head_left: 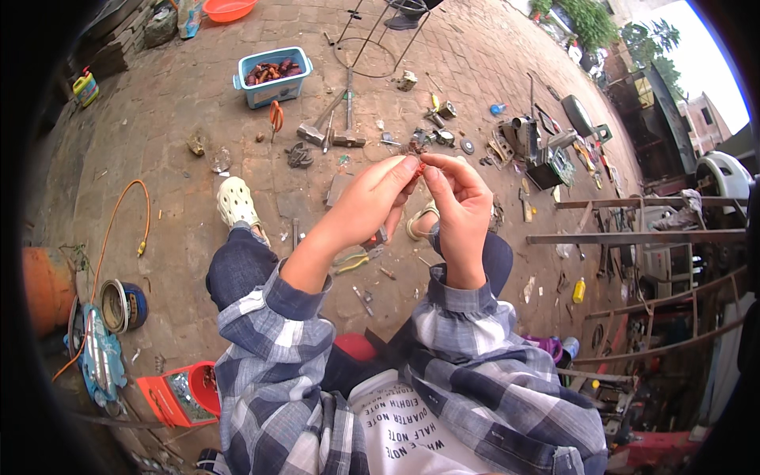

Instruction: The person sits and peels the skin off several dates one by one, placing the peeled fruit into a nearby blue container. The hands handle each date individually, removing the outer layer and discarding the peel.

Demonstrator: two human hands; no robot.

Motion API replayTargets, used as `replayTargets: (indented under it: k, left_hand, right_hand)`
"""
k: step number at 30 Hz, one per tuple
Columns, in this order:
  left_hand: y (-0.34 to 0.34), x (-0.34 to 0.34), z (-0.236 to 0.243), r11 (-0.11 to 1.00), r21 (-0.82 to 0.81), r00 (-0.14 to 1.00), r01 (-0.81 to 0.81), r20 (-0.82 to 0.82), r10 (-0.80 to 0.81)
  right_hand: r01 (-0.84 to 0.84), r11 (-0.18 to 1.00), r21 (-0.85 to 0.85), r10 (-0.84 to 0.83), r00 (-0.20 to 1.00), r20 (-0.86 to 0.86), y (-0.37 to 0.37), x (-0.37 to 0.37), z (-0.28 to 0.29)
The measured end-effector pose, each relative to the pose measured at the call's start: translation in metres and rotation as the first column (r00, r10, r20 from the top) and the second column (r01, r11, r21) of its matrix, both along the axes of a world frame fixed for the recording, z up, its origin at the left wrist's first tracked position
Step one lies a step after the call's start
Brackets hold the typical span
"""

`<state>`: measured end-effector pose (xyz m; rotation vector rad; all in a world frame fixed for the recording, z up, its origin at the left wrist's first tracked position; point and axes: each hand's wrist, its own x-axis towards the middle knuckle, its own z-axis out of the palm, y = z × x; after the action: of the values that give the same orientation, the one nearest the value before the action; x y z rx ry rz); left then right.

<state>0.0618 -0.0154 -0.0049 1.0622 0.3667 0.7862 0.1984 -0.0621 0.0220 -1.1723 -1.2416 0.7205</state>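
Over the brick ground, seen from the head, two bare hands meet in front of the person. The left hand comes in from the left, and the right hand comes in from the right. Both hands have their fingertips pressed together on a small red thing. It sits between the two hands, pinched by both, but it is too small to tell what it is. Something red and dark shows just under the left hand, and I cannot tell if that hand holds it.

Below the hands, pliers with yellow grips lie on the ground. Past the hands, two hammers lie close together, one to the right of the other. Near them are scissors with orange handles. Farther off is a blue tub with lots of dark red and brown bits inside. A pale shoe full of holes is on the person's left foot. Off to the right lies a yellow bottle.
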Motion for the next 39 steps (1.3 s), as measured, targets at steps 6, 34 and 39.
replayTargets:
  k: [6, 34, 39]
  left_hand:
    - [0.000, -0.001, 0.004, 0.999, 0.036, 1.000, 0.003, -0.003, -0.003]
    - [-0.003, -0.001, 0.005, 0.994, -0.109, 0.996, 0.002, 0.093, 0.008]
    - [-0.002, -0.002, 0.007, 0.991, -0.121, 0.991, 0.055, 0.130, -0.039]
  right_hand:
    - [-0.005, 1.000, -0.014, 0.005, 1.000, -0.007, -0.001, -0.001, -0.003]
    - [-0.059, 0.996, -0.067, 0.066, 0.992, 0.107, -0.004, 0.000, -0.010]
    - [-0.053, 0.999, 0.000, 0.053, 0.992, -0.112, -0.008, -0.024, -0.013]
